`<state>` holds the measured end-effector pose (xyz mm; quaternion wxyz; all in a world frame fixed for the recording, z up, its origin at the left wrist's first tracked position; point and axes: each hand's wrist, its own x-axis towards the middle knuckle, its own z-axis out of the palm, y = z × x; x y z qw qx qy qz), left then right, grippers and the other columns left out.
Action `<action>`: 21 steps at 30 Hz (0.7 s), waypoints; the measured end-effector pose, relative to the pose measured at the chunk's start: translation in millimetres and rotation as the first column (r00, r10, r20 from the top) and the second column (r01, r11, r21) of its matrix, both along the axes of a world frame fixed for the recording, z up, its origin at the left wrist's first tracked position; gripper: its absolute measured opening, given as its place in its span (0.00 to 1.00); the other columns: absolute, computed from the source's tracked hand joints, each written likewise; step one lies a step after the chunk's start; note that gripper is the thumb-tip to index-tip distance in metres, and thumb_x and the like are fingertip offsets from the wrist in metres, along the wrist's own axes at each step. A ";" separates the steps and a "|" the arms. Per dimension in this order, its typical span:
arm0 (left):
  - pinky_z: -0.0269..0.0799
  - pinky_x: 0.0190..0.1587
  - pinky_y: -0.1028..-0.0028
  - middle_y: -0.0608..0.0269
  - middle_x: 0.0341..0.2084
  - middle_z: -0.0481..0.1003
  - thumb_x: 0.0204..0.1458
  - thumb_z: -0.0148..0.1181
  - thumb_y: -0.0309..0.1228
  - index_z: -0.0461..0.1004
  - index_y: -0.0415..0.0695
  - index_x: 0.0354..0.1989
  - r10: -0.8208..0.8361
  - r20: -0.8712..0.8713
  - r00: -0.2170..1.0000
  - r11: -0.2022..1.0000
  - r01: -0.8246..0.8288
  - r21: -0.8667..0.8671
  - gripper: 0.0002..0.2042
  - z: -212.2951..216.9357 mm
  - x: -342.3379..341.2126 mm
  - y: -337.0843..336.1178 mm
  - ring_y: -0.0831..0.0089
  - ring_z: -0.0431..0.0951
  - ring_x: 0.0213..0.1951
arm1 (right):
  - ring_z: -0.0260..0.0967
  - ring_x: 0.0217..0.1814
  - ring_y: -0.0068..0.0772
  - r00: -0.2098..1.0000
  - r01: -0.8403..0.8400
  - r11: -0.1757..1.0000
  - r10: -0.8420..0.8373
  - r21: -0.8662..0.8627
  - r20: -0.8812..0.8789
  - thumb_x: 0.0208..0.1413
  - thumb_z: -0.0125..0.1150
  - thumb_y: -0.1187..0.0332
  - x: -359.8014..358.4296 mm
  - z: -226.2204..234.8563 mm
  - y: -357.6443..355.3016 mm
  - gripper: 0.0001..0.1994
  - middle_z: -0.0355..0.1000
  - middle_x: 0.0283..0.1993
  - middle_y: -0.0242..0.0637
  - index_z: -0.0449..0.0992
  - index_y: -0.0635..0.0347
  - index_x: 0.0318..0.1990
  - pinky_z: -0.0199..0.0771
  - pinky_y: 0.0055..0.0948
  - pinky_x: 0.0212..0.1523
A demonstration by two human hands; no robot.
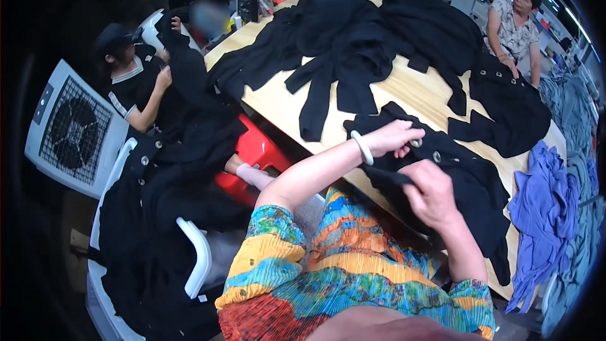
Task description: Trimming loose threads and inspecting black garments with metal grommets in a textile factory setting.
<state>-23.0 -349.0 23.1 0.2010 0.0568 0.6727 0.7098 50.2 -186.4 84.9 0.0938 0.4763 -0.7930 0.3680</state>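
In front of me a black knitted garment (470, 189) with shiny round buttons lies over the near edge of the table. My right hand (430, 191) is closed on a fold of it, raising the cloth a little off the tabletop. Just above and left of that, my left hand (399, 137), with a pale bangle (362, 147) on the wrist, has its fingers curled together close to a button (416, 143). What its fingertips pinch, if anything, is too small to make out. The garment's lower end trails toward the table's right corner.
More black garments (344, 22) are heaped across the wooden table (278, 104). Purple cloth (544, 202) hangs at the right. One co-worker (142, 82) handles black cloth at left, near a fan (72, 129) and red stool (255, 145); another person (514, 31) is at far right.
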 end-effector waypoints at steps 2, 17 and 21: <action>0.59 0.20 0.86 0.75 0.17 0.66 0.52 0.51 0.39 0.68 0.46 0.26 -0.024 -0.005 1.000 0.997 0.024 0.070 0.10 -8.5 15.0 3.8 0.88 0.63 0.19 | 0.68 0.33 0.45 0.989 0.130 0.991 -0.127 -0.033 0.074 0.41 0.52 0.78 -12.6 -7.4 7.5 0.08 0.68 0.30 0.45 0.70 0.64 0.32 0.69 0.32 0.35; 0.55 0.19 0.82 0.73 0.14 0.61 0.49 0.55 0.31 0.61 0.45 0.18 0.248 -0.104 0.963 0.967 -0.252 -0.027 0.12 -33.5 25.6 37.3 0.86 0.59 0.18 | 0.70 0.29 0.39 0.842 0.434 0.899 -0.429 0.060 0.328 0.44 0.54 0.72 -39.1 -67.0 25.4 0.12 0.71 0.31 0.45 0.69 0.64 0.38 0.68 0.29 0.34; 0.56 0.18 0.81 0.72 0.12 0.64 0.48 0.57 0.31 0.66 0.39 0.18 0.370 -0.394 0.841 0.877 -0.456 -0.151 0.11 -48.1 27.6 50.7 0.87 0.59 0.18 | 0.70 0.33 0.51 0.842 0.451 0.888 -0.458 0.092 0.286 0.45 0.55 0.68 -41.3 -71.6 32.0 0.12 0.71 0.28 0.52 0.72 0.63 0.38 0.68 0.37 0.34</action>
